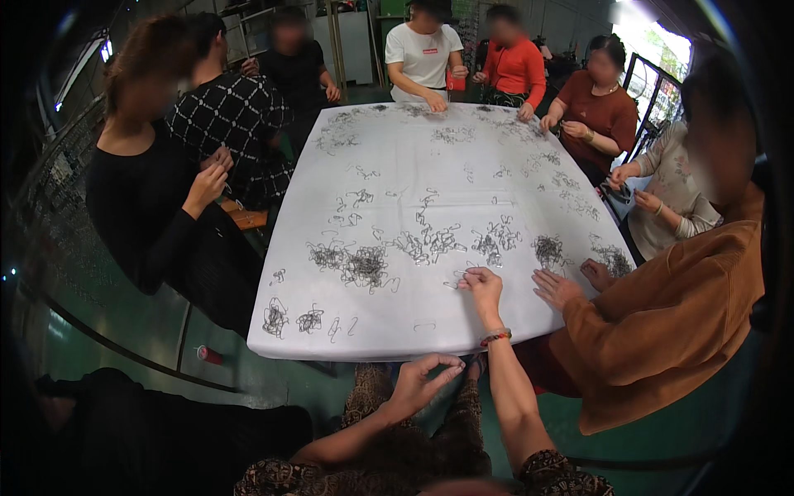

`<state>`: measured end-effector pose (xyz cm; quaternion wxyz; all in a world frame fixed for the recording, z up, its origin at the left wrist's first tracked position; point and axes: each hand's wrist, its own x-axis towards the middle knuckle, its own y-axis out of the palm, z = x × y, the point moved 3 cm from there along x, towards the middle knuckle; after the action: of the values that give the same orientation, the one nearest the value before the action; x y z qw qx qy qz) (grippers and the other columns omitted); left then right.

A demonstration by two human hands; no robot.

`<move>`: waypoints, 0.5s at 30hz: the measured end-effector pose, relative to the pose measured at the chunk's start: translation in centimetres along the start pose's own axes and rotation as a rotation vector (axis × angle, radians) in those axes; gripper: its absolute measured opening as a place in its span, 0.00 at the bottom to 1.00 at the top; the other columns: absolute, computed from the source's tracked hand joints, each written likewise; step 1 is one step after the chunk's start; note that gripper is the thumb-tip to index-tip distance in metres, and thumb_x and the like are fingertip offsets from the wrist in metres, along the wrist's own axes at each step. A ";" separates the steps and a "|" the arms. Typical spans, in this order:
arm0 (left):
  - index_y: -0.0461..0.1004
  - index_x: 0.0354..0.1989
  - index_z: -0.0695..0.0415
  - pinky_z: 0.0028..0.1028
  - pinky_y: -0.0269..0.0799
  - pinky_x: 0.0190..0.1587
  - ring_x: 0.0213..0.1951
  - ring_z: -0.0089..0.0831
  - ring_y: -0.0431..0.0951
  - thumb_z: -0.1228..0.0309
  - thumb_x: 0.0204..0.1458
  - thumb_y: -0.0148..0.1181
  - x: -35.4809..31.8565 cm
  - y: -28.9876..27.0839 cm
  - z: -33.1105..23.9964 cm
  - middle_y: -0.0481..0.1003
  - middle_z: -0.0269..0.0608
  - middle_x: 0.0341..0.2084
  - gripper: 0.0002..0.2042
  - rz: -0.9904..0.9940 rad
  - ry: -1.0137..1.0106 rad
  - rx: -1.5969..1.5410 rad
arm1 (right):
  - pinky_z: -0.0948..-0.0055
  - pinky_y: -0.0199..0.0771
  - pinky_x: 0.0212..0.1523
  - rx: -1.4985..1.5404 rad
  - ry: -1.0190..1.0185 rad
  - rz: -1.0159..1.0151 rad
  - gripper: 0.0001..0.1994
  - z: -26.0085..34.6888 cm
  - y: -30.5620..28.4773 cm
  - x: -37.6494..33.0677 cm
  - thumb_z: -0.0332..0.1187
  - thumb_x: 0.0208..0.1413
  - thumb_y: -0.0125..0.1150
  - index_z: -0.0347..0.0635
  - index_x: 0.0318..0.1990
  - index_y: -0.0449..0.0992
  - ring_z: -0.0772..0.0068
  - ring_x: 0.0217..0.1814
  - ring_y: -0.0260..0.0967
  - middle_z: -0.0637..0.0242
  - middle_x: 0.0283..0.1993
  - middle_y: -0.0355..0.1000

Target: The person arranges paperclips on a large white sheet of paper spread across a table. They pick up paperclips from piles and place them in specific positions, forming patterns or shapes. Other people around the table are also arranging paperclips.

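My right hand [483, 291], a beaded bracelet on its wrist, reaches over the near part of the white-covered table [397, 318]. Its thumb and forefinger pinch what looks like a small wire hook, mostly hidden by the fingertips. My left hand [423, 383] hangs just off the table's near edge, above my lap. Thumb and forefinger come together there; anything between them is too small to make out. Beyond my right hand lie loose heaps of thin, dark metal wire hooks, among them a dense pile [366, 266] and a looser pile [430, 244].
Smaller hook clumps [275, 317] lie at the near left corner. A person in a brown jacket [678, 306] sits close on my right, hands on the table beside another pile [548, 250]. Several other people surround the table. A red can [209, 355] stands on the floor at left.
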<state>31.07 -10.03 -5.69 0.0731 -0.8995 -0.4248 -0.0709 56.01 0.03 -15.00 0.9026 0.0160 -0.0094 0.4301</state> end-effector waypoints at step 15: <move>0.78 0.39 0.63 0.24 0.72 0.45 0.38 0.22 0.78 0.75 0.53 0.62 0.3 1.0 0.3 0.80 0.41 0.34 0.07 0.034 -0.051 -0.040 | 0.81 0.73 0.36 0.231 -0.042 0.363 0.12 15.2 -4.9 -15.2 0.18 0.52 0.60 0.31 0.45 0.76 0.80 0.33 0.72 0.64 0.32 0.76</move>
<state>32.09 -10.39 -6.01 0.0454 -0.9095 -0.4095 -0.0550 50.15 -15.41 -0.40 0.8021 0.1265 0.0186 0.5834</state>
